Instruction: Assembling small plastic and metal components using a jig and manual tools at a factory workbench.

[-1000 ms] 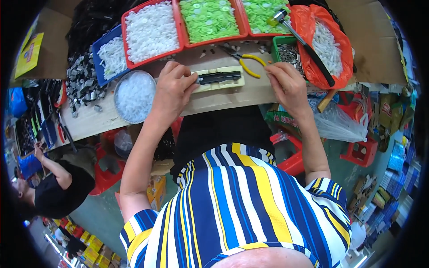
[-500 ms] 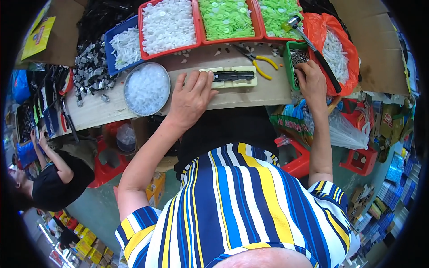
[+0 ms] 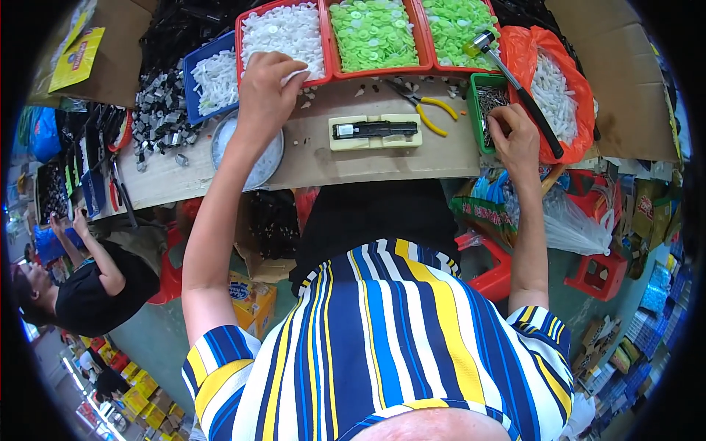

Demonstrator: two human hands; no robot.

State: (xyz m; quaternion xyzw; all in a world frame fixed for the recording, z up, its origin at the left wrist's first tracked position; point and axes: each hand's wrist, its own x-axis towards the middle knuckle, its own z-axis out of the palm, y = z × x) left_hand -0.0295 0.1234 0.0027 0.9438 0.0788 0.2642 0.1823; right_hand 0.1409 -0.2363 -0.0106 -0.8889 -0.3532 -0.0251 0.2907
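My left hand (image 3: 266, 92) reaches over the red tray of small white plastic parts (image 3: 279, 33), its thumb and fingers pinched on one white plastic part at the tray's near edge. My right hand (image 3: 517, 140) is at the near right edge of a green tray (image 3: 475, 117) of small metal pins. Its thumb and forefinger are curled together; anything between them is too small to make out. Between the hands, a cream block (image 3: 379, 143) lies on the table and cradles a black, bar-shaped mechanism (image 3: 386, 129) with a silver left end. Neither hand touches it.
Yellow-handled pliers (image 3: 434, 114) lie behind the block. A black-handled hammer (image 3: 537, 110) rests across a red bag of white parts (image 3: 555, 88). Red trays of green discs (image 3: 371, 37) line the back. A round bowl (image 3: 268, 165) sits under my left forearm. A person (image 3: 103, 283) is at far left.
My left hand has left the cream block and moved up and left to the white parts, pinching one. The mechanism now shows fully. My right hand stays by the green tray.
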